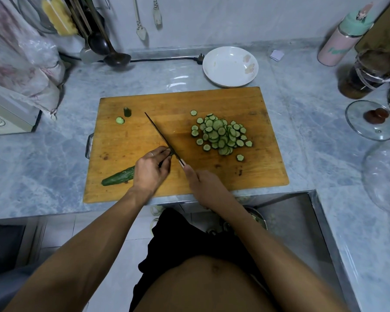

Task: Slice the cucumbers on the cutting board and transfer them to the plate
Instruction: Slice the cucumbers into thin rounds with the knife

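grey marble counter (pixel 43 158), steel-edged at the near edge; pale grey wall (pixel 234 19) behind; white tiled floor (pixel 113 255) below; soft, even light.

my cutting board (pixel 178 104) is warm orange-brown wood with darker stains, and it lies on a counter (pixel 43 158) of pale blue-grey marbled stone. the cucumber (pixel 118 177) is dark green, while the slices (pixel 222 135) show pale green centres ringed with dark green skin. the plate (pixel 230 66) is white with faint pink flowers, and the bottle (pixel 342 37) is pink with a mint green cap.
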Available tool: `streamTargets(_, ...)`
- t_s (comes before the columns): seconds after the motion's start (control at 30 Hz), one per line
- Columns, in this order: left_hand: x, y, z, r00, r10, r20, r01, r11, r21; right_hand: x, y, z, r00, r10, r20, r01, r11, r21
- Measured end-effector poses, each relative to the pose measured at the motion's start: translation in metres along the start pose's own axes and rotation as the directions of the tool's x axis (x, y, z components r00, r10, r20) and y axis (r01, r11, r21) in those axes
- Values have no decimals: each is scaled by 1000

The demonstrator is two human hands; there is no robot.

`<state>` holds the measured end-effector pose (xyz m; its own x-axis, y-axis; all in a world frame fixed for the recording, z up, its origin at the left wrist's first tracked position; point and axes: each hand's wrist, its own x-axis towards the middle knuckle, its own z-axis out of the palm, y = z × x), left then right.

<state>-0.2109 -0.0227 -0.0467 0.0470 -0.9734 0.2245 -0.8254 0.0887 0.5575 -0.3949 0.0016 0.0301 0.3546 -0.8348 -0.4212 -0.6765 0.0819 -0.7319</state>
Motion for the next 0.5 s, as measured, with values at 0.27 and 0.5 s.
streamTargets(0.27,0,-1,2,1000,-1,-13,1,1000,5,0,0,-4,999,32,2,-32,999,12)
streamTargets(0.5,1,2,3,1000,-22,-22,22,1000,-13,2,15,-16,994,75,-83,-71,996,51)
